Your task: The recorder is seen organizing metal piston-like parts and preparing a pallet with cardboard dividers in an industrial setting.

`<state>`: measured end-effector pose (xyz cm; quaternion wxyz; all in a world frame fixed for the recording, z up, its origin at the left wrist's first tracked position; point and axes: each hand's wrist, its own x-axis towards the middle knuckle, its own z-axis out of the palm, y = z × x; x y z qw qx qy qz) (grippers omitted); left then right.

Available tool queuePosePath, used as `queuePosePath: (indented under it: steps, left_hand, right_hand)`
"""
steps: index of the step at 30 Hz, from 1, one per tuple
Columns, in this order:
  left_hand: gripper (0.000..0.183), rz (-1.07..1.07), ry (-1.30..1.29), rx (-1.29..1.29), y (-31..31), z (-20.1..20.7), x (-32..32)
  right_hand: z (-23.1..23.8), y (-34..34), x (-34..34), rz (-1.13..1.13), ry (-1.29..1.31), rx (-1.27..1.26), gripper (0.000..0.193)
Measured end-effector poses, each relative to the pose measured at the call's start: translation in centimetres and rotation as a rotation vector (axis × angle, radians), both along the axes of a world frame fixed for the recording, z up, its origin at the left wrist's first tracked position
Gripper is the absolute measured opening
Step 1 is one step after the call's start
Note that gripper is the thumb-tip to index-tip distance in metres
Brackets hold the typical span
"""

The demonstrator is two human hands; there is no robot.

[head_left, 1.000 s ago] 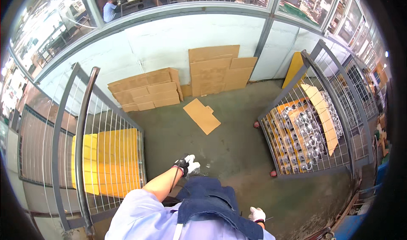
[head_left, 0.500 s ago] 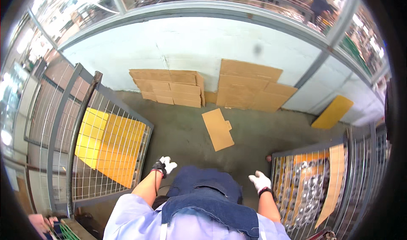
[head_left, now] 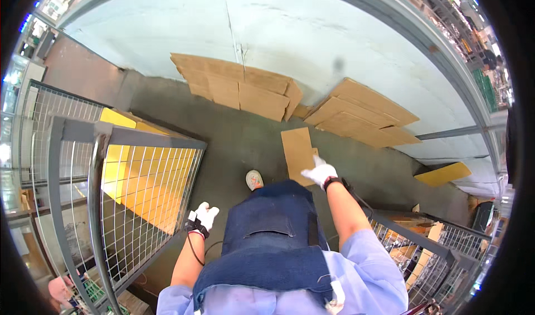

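My left hand (head_left: 203, 216) wears a white glove and hangs beside my hip, close to the wire side of a metal cage trolley (head_left: 128, 164), holding nothing. In front of me my right hand (head_left: 320, 172), also gloved, swings out empty over a flat piece of cardboard (head_left: 296, 150) that lies on the dark floor. My shoe tip (head_left: 254, 179) shows just ahead of my dark blue apron.
Flattened cardboard boxes lean against the pale wall, one stack (head_left: 239, 86) in the middle and another (head_left: 362, 114) to the right. Yellow sheets (head_left: 139, 176) sit inside the left cage trolley. A second wire cage (head_left: 429, 248) stands at my lower right. A yellow board (head_left: 443, 174) lies further right.
My view has turned so the left cage trolley is closer and the right one has slid toward the lower right edge. Both hands stay empty, and my right arm has swung forward.
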<state>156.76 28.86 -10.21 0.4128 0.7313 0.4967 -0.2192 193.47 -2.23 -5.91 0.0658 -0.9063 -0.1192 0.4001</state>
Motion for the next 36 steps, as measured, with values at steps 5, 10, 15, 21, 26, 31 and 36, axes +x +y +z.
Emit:
queuePosePath:
  steps: [5, 10, 15, 21, 26, 31, 36]
  left_hand:
    - [0.069, 0.221, 0.149, -0.185, -0.6, 2.5, 0.7]
    - [0.066, 0.375, 0.272, -0.331, -3.9, 2.1, -0.7]
    - [0.070, 0.494, 0.357, -0.387, -6.6, 1.1, 3.4]
    - [0.077, 0.428, 0.209, -0.426, -5.8, -0.5, 12.4]
    - [0.082, 0.204, 0.193, -0.553, 1.7, 1.1, 26.5]
    - [0.101, 0.199, 0.016, -0.396, 2.3, -6.5, 30.8]
    - [0.130, 0.298, 0.084, -0.566, 5.2, -10.6, 39.6]
  right_hand:
    - [-2.6, 8.1, 8.0, 0.074, 0.004, 0.033, 0.096]
    - [-7.2, 16.9, 16.1, 0.262, -0.177, 0.008, 0.091]
    - [-12.4, 25.3, 22.2, 0.377, -0.366, 0.092, 0.082]
    - [-15.0, 30.1, 23.9, 0.533, -0.376, -0.227, 0.053]
    - [-19.6, 27.7, 26.1, 0.668, -0.329, -0.322, 0.038]
    - [-17.9, 28.3, 25.3, 0.664, -0.110, -0.014, 0.046]
    - [-15.8, 28.0, 24.4, 0.590, 0.012, 0.005, 0.048]
